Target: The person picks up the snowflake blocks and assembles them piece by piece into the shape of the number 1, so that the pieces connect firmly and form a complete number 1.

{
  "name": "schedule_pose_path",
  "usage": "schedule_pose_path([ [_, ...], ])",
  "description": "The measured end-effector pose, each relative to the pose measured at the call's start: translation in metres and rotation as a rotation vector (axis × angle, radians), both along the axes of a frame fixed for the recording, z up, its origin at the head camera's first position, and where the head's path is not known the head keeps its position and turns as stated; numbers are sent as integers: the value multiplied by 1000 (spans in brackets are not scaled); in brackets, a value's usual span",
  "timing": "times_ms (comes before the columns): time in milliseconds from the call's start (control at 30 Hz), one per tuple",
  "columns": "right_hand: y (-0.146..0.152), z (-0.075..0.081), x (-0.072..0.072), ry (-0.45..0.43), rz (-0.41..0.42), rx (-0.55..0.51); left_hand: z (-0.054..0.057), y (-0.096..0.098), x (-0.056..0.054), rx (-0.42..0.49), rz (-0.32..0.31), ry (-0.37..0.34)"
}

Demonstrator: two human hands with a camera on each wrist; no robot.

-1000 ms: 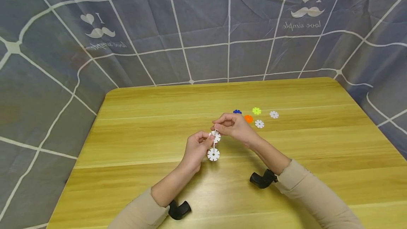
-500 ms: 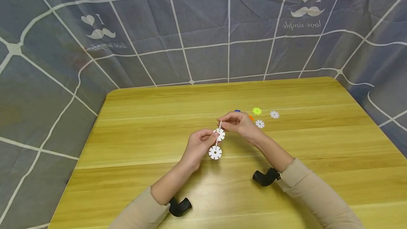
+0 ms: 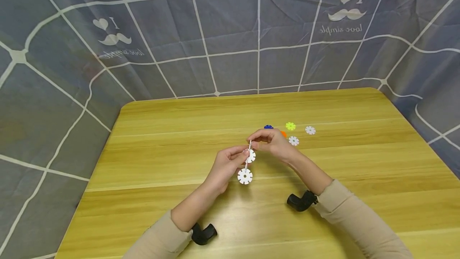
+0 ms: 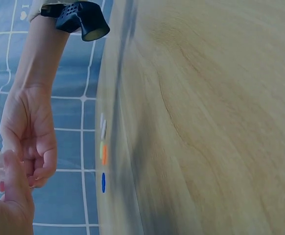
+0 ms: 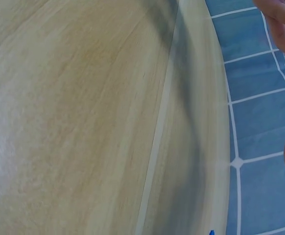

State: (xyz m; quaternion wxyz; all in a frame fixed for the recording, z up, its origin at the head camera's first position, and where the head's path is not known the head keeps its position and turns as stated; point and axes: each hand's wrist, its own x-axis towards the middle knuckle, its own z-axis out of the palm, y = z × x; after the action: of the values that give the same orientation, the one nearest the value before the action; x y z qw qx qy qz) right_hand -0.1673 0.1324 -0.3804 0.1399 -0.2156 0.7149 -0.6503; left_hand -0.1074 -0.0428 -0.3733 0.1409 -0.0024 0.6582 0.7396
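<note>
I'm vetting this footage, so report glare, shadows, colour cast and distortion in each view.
Head: pale glare on the wooden tabletop, a faint shadow beneath the lower white slotted disc, grid lines bent on the curtain, perhaps by draping; left wrist: bluish cast, dark shadow streaks across the tabletop; right wrist: similar cast, soft shadow, bright patch at the left edge, tabletop edge bowed.

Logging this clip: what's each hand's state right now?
Left hand: holding joined white notched discs.
Right hand: pinching an edge-on white disc at their top.
</note>
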Motion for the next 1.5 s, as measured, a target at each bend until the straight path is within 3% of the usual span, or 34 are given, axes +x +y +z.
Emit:
schedule_pose_path([
  [400,-1,-4,0,51,54,42,0,0,-1,23,-6,-18],
  [733,3,-4,-1,-33,61,18,0,0,-2,28,-49,-30],
  [1133,41,-13,-11,-190,-144,25,-1,-2,-3,38,-50,-75],
  [1500,99,-10,-15,-282,-237,64,0,-6,-3,54,-71,-76],
])
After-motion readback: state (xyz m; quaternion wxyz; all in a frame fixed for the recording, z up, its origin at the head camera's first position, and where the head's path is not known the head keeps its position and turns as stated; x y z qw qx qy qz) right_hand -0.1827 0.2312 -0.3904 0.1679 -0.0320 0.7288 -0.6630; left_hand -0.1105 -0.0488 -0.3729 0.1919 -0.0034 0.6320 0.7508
